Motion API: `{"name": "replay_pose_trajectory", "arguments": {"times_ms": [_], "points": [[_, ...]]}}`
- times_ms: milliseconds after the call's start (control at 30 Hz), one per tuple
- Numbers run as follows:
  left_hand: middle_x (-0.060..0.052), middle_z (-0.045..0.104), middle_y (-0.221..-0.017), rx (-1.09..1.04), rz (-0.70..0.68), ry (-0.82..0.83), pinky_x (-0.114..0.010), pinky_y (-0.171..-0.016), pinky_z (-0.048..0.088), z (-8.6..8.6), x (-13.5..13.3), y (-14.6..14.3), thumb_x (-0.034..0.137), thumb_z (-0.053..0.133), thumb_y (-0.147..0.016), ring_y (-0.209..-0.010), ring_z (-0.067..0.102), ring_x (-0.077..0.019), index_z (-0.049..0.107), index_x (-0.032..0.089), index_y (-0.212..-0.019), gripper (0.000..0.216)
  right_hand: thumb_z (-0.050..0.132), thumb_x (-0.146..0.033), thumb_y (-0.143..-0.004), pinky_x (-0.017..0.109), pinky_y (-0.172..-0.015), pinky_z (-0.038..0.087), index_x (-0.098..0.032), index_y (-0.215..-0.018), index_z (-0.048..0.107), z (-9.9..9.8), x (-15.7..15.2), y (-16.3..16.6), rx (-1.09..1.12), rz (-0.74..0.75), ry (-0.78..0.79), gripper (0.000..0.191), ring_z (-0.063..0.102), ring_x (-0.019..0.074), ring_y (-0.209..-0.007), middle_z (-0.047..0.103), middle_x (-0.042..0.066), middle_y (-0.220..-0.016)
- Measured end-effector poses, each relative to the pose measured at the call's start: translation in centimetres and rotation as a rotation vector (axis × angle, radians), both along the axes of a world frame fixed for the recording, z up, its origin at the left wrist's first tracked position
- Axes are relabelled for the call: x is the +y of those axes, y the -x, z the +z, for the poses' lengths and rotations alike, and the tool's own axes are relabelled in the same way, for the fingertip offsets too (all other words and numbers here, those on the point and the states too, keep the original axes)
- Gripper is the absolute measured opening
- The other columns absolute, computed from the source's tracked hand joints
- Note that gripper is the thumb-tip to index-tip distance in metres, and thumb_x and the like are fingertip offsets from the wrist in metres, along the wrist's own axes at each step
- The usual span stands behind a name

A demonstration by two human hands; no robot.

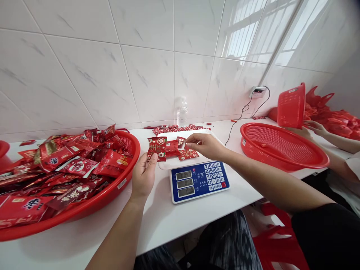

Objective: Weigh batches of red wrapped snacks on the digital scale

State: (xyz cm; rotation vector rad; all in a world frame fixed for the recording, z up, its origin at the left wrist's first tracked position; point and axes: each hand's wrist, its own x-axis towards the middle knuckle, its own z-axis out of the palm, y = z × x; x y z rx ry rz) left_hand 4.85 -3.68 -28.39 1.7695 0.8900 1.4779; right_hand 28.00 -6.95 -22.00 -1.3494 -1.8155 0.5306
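My left hand [144, 175] grips a red snack packet [157, 146] with gold print and white flowers, thumb on its front, at the left edge of the scale's white pan [206, 132]. Over the pan, my right hand [206, 145] has its fingertips closed on the pale edge of a small red packet [180, 140]. Beneath these fingers another patterned red packet [188, 154] lies on the pan, beside a plainer red packet [171, 147]. The blue-faced digital scale [200, 182] has lit displays and a keypad.
At left stands a red basket [136, 150] heaped with red snack packets. More packets and a clear bottle [182, 112] are behind the pan. A red basket [284, 165] sits at right, where another person's hands hold a second basket [291, 107]. A cord [236, 122] runs to the wall socket.
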Motion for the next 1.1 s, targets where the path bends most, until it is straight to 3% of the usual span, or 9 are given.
{"name": "replay_pose_trajectory", "arguments": {"times_ms": [167,333,467,600,733,933,1100], "points": [[-0.006,0.065,-0.106,0.161,0.003,-0.070,-0.036,-0.091,0.046,-0.1,0.2,-0.1,0.040,0.050,-0.089,-0.100,0.059,-0.0221,0.067,0.020,-0.100,0.028,0.057,-0.028,-0.085,0.031,-0.076,0.051,-0.022,-0.091,0.068,-0.4,0.1,-0.8,-0.024,-0.018,0.020,0.014,0.063,0.0148,-0.083,0.070,0.003,-0.097],[-0.008,0.060,-0.118,0.476,0.166,-0.202,-0.046,-0.102,0.036,-0.7,0.8,-0.4,0.043,0.058,-0.083,-0.116,0.049,-0.0283,0.068,0.021,-0.085,0.025,0.055,-0.027,-0.087,0.032,-0.078,0.051,-0.022,-0.096,0.068,-1.0,-0.3,-0.5,-0.106,0.008,-0.001,0.016,0.063,0.0149,-0.086,0.070,0.003,-0.098],[-0.011,0.058,-0.118,0.485,0.286,-0.218,-0.050,-0.103,0.034,-1.1,1.1,-0.6,0.043,0.063,-0.079,-0.119,0.046,-0.0305,0.062,0.020,-0.090,0.026,0.055,-0.028,-0.089,0.035,-0.088,0.049,-0.023,-0.104,0.066,-1.5,-0.3,-0.3,-0.259,0.076,-0.096,0.020,0.061,0.0168,-0.097,0.068,0.004,-0.106],[-0.010,0.056,-0.117,0.525,0.255,-0.269,-0.049,-0.102,0.035,-1.2,1.0,-0.5,0.042,0.059,-0.083,-0.118,0.046,-0.0297,0.064,0.022,-0.084,0.021,0.057,-0.034,-0.091,0.042,-0.103,0.039,-0.028,-0.115,0.064,-2.3,-0.1,0.3,-0.511,0.223,-0.244,0.026,0.051,0.0198,-0.117,0.061,0.003,-0.123],[-0.010,0.054,-0.121,0.545,0.221,-0.290,-0.049,-0.103,0.035,-1.4,1.1,-0.3,0.039,0.055,-0.086,-0.120,0.045,-0.0290,0.069,0.023,-0.091,0.022,0.054,-0.040,-0.092,0.046,-0.106,0.035,-0.031,-0.121,0.061,-3.0,0.4,1.0,-0.666,0.240,-0.318,0.032,0.045,0.0226,-0.125,0.056,0.003,-0.131],[-0.010,0.052,-0.127,0.584,0.191,-0.268,-0.053,-0.106,0.033,-2.0,0.6,-0.3,0.040,0.056,-0.086,-0.125,0.041,-0.0297,0.069,0.025,-0.106,0.028,0.052,-0.038,-0.092,0.050,-0.103,0.037,-0.029,-0.121,0.062,-3.5,0.7,1.3,-0.726,0.150,-0.301,0.032,0.043,0.0274,-0.129,0.053,0.006,-0.135],[-0.009,0.052,-0.128,0.544,0.183,-0.230,-0.050,-0.108,0.033,-2.0,-0.2,-0.3,0.040,0.056,-0.087,-0.127,0.040,-0.0272,0.069,0.025,-0.107,0.028,0.050,-0.039,-0.092,0.049,-0.101,0.041,-0.028,-0.119,0.062,-3.8,0.3,0.7,-0.668,0.127,-0.272,0.032,0.047,0.0274,-0.126,0.055,0.007,-0.133]]}}
